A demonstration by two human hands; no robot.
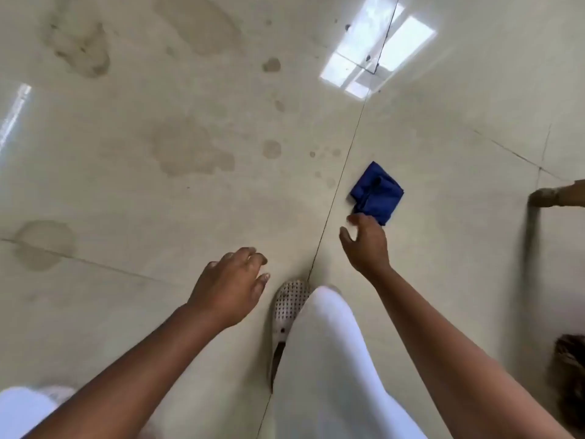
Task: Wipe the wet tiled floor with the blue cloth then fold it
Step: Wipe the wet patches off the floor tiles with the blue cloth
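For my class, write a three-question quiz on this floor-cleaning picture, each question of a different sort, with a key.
1. True or false: the blue cloth lies spread out flat in a single layer.
2. Which hand is nearer the cloth? A) left hand B) right hand
3. Fill in: the damp patches on the tiled floor lie mostly to the ____ of the cloth.

Key: 1 false, it lies bunched in folds. 2 B, its fingers are at the cloth's near edge; neither hand holds it. 3 left.
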